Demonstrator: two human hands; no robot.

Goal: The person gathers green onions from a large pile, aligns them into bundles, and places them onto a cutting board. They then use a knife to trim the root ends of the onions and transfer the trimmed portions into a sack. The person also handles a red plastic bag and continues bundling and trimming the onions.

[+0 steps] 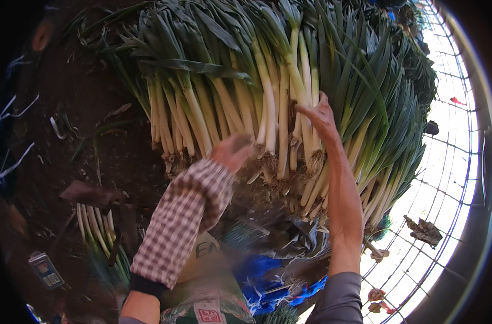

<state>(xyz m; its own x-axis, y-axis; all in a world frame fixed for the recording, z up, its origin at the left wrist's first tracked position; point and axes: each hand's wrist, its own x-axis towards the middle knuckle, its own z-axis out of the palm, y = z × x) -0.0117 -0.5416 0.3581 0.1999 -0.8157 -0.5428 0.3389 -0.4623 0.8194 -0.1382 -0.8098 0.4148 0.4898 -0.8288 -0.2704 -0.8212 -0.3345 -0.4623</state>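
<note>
A dense row of leeks (193, 109) lies in front of me, with green leaves pointing away and pale root ends toward me. My right hand (321, 115) is at the white stalks right of the middle; its thumb crosses in front of a leek (306, 125) while the other fingers are partly hidden around the stalks. Below these, dirty roots (315, 160) hang out. Motion blurs my left hand (232, 152), which is near the lower ends of the stalks left of my right hand. A checked sleeve cover (173, 227) covers my left forearm. Whether that hand holds anything is unclear.
More leeks (375, 186) lie along the right side, beside a wire mesh (444, 190) with dry leaves (424, 231) on it. At lower left are a smaller bunch of leeks (94, 227) and a small printed package (46, 270). Blue plastic (262, 279) lies near my body.
</note>
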